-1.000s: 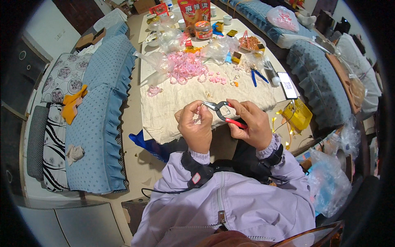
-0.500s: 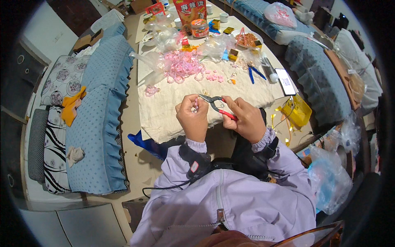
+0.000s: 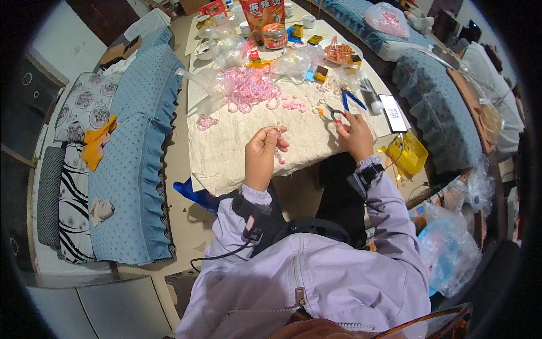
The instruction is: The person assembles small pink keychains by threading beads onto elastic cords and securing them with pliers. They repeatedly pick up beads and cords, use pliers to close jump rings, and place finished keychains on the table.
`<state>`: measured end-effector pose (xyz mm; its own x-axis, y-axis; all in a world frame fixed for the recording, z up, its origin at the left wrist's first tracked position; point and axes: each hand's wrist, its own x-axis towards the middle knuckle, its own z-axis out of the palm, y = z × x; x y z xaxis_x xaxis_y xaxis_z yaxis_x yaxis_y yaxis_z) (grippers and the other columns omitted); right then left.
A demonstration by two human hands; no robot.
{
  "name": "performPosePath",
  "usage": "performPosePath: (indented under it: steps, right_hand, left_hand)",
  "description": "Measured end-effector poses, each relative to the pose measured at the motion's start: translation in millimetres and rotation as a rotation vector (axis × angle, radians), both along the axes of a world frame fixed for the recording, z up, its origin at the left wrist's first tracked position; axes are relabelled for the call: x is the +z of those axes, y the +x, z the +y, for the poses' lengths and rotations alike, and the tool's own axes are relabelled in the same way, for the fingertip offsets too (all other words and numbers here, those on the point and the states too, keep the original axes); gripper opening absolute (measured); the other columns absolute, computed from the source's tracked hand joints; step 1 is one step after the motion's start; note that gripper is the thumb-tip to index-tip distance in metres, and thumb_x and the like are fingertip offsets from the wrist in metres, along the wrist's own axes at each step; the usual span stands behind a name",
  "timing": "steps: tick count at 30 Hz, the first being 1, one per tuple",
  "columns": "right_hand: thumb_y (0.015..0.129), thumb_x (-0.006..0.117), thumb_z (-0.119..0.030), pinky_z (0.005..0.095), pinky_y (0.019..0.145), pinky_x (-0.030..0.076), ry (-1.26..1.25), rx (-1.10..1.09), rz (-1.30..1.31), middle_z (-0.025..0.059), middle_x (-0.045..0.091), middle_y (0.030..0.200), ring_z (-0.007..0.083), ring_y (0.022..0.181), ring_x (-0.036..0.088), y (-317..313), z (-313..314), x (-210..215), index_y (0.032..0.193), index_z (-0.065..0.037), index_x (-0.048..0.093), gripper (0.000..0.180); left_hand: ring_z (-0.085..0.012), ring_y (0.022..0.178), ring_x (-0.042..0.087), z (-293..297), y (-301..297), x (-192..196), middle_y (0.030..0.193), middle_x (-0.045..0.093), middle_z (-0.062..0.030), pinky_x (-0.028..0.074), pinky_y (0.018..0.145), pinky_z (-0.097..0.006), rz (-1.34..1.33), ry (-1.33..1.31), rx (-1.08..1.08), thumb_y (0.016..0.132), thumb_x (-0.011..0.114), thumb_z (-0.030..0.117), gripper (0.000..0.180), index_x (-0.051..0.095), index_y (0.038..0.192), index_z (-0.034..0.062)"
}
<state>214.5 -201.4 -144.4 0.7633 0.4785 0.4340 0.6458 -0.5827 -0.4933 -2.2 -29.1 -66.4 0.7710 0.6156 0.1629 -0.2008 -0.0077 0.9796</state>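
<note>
My left hand (image 3: 262,155) is closed in a pinch over the near part of the table, with a small pink beaded strand (image 3: 279,156) hanging from its fingers. Over to the right, my right hand (image 3: 357,135) has its fingers round the red handles of a pair of pliers (image 3: 337,114), whose dark jaws point away to the left. The pliers are low over the cloth; whether they touch it I cannot tell. Beyond them lie blue-handled pliers (image 3: 354,100). A heap of pink bead strands (image 3: 251,88) and several loose pink pieces (image 3: 294,105) lie farther back.
A beige cloth (image 3: 226,152) covers the near table. Clear plastic bags (image 3: 296,63), a round jar (image 3: 275,37), a red packet (image 3: 263,14) and a plate of reddish-brown bits (image 3: 339,52) stand farther off. At the right edge are a lit phone (image 3: 393,113) and a yellow basket (image 3: 411,153).
My right hand has carried the red-handled pliers away from my left hand, to the right and lower over the cloth. The pink strand now hangs in plainer sight from my left fingers.
</note>
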Motion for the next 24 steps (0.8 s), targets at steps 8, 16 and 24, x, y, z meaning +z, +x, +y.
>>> performPosePath:
  steps: [8, 16, 24]
  right_hand:
    - [0.094, 0.064, -0.010, 0.0334, 0.084, 0.052, 0.465, 0.535, 0.298, 0.0115, 0.068, 0.106, 0.0213, 0.096, 0.066, -38, 37, 30, 0.118, -0.006, 0.070, 0.025]
    - [0.091, 0.065, 0.001, 0.0258, 0.074, 0.053, 0.449, 0.913, 0.572, 0.0068, 0.065, 0.098, 0.0138, 0.085, 0.065, -81, 64, 91, 0.112, -0.004, 0.070, 0.023]
    - [0.086, 0.067, 0.006, 0.0307, 0.078, 0.052, 0.340, 1.053, 0.229, 0.0093, 0.061, 0.102, 0.0204, 0.090, 0.064, -73, 59, 105, 0.107, -0.002, 0.067, 0.022]
  left_hand:
    - [-0.0114, 0.072, 0.059, 6, 3, -9, 0.080, 0.065, -0.0051, 0.044, 0.069, -0.024, -0.041, -0.108, -0.093, 0.104, 0.054, 0.027, 0.026, 0.060, 0.106, 0.0026]
    - [-0.0057, 0.068, 0.050, 10, -2, -10, 0.076, 0.054, 0.0002, 0.041, 0.058, -0.020, -0.016, -0.230, -0.182, 0.104, 0.055, 0.031, 0.027, 0.056, 0.100, 0.0049]
    - [-0.0030, 0.058, 0.040, 15, -6, -5, 0.073, 0.048, 0.0031, 0.034, 0.050, -0.018, 0.030, -0.348, -0.365, 0.105, 0.049, 0.041, 0.036, 0.056, 0.097, 0.0067]
